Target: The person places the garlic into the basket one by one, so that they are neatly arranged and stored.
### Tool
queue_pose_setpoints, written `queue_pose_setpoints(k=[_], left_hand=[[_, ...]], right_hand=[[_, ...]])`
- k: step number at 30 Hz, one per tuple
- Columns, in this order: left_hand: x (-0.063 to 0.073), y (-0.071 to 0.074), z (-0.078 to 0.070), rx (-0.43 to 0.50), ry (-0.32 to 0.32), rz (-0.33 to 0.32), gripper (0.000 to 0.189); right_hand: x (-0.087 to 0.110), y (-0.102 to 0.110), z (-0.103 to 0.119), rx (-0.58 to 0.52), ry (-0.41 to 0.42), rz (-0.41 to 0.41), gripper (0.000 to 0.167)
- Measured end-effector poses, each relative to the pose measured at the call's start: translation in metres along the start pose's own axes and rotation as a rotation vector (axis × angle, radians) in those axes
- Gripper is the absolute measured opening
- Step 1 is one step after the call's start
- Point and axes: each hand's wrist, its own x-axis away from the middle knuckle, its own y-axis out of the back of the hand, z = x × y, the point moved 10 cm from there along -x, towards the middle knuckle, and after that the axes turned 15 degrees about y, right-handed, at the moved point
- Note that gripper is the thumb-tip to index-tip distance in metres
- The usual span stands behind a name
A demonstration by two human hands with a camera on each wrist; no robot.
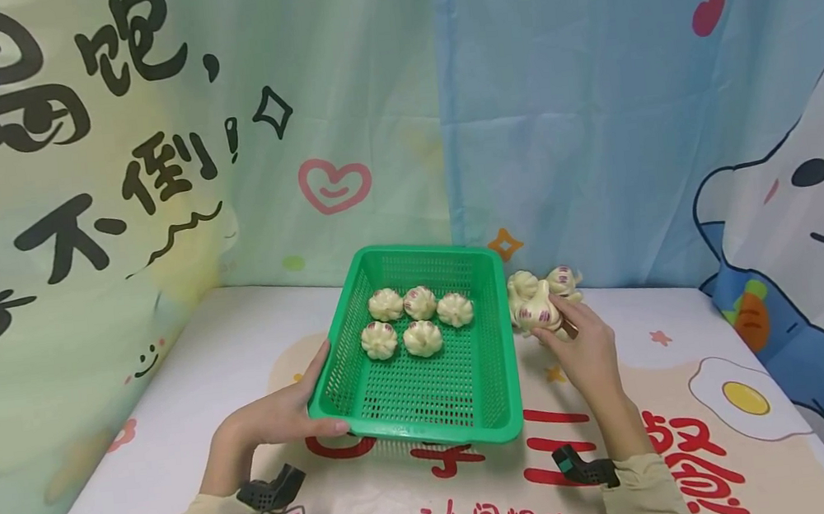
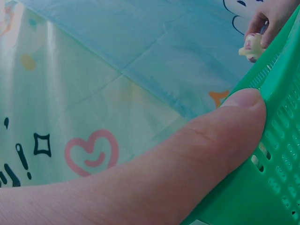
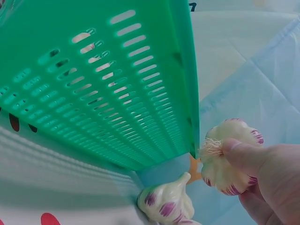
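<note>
My left hand [image 1: 278, 415] grips the near left corner of a green plastic basket [image 1: 444, 433], thumb over the rim. Several whitish garlic bulbs [image 1: 423, 339] with purple streaks sit on the basket's slotted floor, towards its far side. Just right of the basket, my right hand [image 1: 585, 348] pinches one garlic bulb [image 3: 234, 159] between thumb and fingers. Its roots face the right wrist camera. More bulbs [image 1: 561, 278] lie close behind and under it, partly hidden by the held one. In the left wrist view, the left thumb [image 2: 225, 126] presses along the basket's edge.
The printed cloth [image 1: 377, 509] covers the table, with red characters and a fried egg drawing [image 1: 746, 399] on the right. A patterned curtain [image 1: 554, 111] hangs right behind the table's back edge. Both wrists wear small black cameras [image 1: 274, 489].
</note>
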Motion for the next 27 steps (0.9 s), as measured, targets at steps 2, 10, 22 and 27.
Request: queue_pose_setpoints(k=[2, 10, 22, 27], left_hand=[[0.000, 0.000, 0.000, 0.003, -0.005, -0.001, 0.116], [0.000, 0.000, 0.001, 0.011, -0.020, 0.002, 0.116], [-0.003, -0.002, 0.004, -0.006, 0.027, -0.013, 0.117], [-0.001, 0.000, 0.005, -0.010, 0.037, -0.021, 0.118]], right_hand=[[0.000, 0.001, 0.002, -0.002, 0.004, -0.013, 0.061], [-0.001, 0.003, 0.012, -0.024, -0.010, -0.025, 0.062], [-0.001, -0.003, 0.024, -0.091, -0.008, 0.009, 0.059], [-0.010, -0.006, 0.034, -0.083, 0.030, 0.030, 0.061]])
